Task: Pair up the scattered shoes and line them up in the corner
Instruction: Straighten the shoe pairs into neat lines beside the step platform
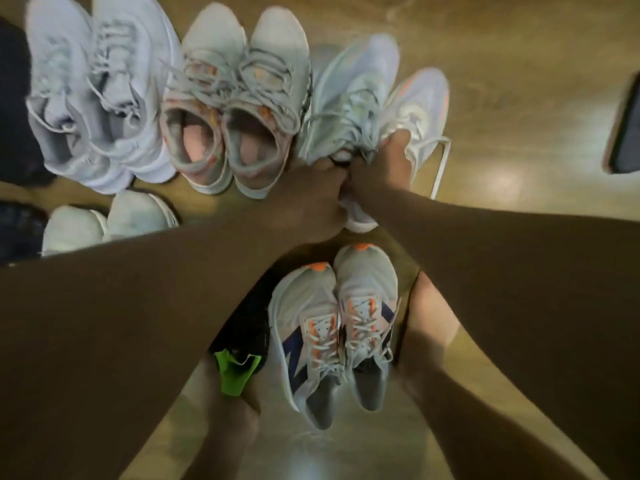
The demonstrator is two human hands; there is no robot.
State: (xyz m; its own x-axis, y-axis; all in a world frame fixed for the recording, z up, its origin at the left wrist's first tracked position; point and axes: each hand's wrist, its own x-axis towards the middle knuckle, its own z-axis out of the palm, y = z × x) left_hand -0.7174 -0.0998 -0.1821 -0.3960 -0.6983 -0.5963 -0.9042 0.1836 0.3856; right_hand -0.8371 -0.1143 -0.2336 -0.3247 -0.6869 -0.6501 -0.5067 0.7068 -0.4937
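Both my arms reach forward over a wooden floor. My left hand grips the heel opening of a pale grey-green sneaker. Beside it, my right hand grips the collar of a white sneaker with orange trim. The two shoes stand side by side, toes pointing away. To their left stand a grey pair with pink insoles and a light blue-grey pair. Below my hands a white pair with orange and purple marks lies between my knees.
The toes of another white pair show at the left under my forearm. A black shoe with neon green lining lies under my left arm. Dark items sit at the left edge and a dark flat object at the right edge.
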